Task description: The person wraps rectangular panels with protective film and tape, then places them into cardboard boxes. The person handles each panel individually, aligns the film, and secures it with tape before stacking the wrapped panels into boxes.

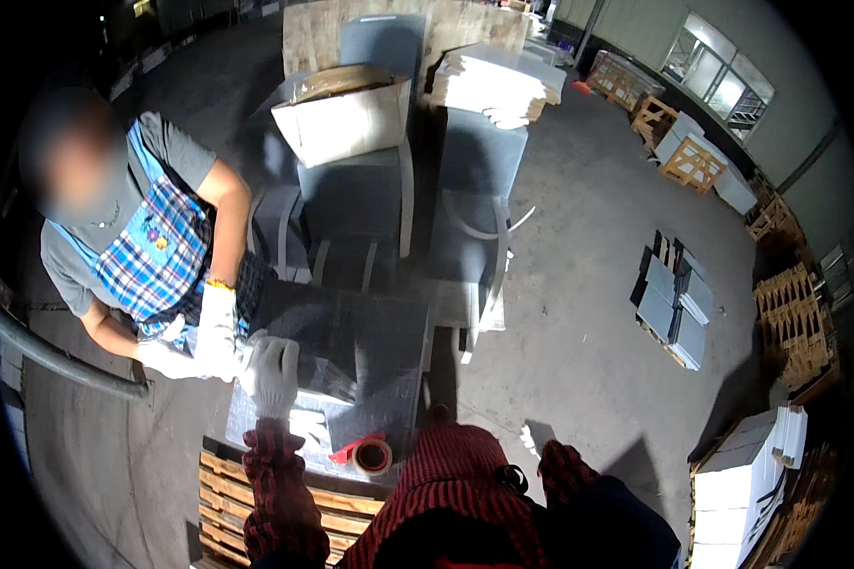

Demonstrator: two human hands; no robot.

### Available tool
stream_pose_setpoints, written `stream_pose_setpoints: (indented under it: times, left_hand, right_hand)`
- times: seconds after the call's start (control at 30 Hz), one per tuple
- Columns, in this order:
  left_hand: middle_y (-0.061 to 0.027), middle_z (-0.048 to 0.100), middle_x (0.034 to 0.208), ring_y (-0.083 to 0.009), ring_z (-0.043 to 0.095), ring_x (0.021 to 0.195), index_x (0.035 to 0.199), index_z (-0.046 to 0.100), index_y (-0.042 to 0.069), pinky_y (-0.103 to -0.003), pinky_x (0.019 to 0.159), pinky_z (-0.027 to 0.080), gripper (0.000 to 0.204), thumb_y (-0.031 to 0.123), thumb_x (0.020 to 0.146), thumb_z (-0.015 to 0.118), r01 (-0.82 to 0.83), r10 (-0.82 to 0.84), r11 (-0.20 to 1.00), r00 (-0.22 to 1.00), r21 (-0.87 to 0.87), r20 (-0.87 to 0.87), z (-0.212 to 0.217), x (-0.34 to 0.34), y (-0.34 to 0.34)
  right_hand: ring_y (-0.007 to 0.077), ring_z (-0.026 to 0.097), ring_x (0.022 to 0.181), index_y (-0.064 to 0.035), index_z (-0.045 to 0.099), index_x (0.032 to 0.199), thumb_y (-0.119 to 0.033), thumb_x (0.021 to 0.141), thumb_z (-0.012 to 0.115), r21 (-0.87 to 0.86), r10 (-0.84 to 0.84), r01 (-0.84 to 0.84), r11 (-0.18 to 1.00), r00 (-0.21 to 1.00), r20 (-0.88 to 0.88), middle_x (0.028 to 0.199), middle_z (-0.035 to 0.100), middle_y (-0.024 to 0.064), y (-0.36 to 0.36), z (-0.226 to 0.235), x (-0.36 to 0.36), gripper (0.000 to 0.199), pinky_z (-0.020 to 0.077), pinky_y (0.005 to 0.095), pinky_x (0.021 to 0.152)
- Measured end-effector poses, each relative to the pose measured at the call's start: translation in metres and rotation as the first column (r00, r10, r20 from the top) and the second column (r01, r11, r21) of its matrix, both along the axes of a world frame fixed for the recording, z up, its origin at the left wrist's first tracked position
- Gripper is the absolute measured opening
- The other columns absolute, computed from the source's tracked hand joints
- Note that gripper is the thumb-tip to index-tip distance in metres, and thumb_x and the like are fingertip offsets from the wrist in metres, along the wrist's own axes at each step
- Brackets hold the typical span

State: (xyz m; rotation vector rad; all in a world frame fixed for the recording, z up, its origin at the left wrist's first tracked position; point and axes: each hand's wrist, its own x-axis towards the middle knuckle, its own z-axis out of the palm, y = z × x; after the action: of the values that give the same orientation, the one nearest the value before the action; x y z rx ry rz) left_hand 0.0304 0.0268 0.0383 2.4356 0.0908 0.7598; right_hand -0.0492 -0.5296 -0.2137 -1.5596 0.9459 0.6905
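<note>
My left hand (273,377), in a white glove, is at the left side of a dark film-covered stack (389,379). Its fingers are curled; what they hold, if anything, is hidden. Right beside it is the gloved hand (220,332) of a person in a blue checked apron, whose other gloved hand (166,356) is close by. A red tape dispenser (343,451) with a roll of tape (372,457) lies on the near edge of the stack. My right hand (538,436) shows only in part beyond its red-striped cuff, low by my side, with its fingers unclear.
A wooden pallet (223,493) lies under the stack. Beyond stand grey wrapped stacks, one bearing an open carton (342,123), another white panels (493,81). A metal rail (66,360) curves at left. Panels on a pallet (674,303) and white boxes (735,484) are at right.
</note>
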Motion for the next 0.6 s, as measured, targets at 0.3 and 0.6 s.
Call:
stream_pose_setpoints:
  times: [0.3, 0.6]
  left_hand:
    - [-0.0110, 0.063, 0.073, -0.0325, 0.061, 0.076, 0.070, 0.067, 0.007, -0.045, 0.079, 0.046, 0.012, 0.017, 0.077, 0.071, 0.013, -0.048, 0.975, 0.987, 0.223, 0.153, 0.005, 0.015, -0.004]
    - [-0.0125, 0.067, 0.102, -0.0371, 0.056, 0.113, 0.088, 0.072, 0.008, -0.047, 0.110, 0.036, 0.025, 0.030, 0.090, 0.060, -0.190, 0.227, 0.955, 0.962, 0.229, -0.149, -0.025, 0.033, -0.018]
  right_hand:
    - [0.0228, 0.068, 0.078, -0.0057, 0.071, 0.091, -0.041, 0.093, 0.055, -0.647, 0.989, -0.755, 0.108, 0.146, -0.006, 0.086, 0.071, 0.0103, -0.002, -0.078, 0.086, 0.039, 0.0518, 0.0366, 0.065]
    - [0.0340, 0.061, 0.113, -0.0137, 0.068, 0.120, -0.047, 0.096, 0.052, -0.518, 0.906, -0.763, 0.387, 0.209, 0.369, 0.127, 0.065, 0.0103, -0.037, -0.030, 0.271, 0.045, 0.0483, 0.0421, 0.098]
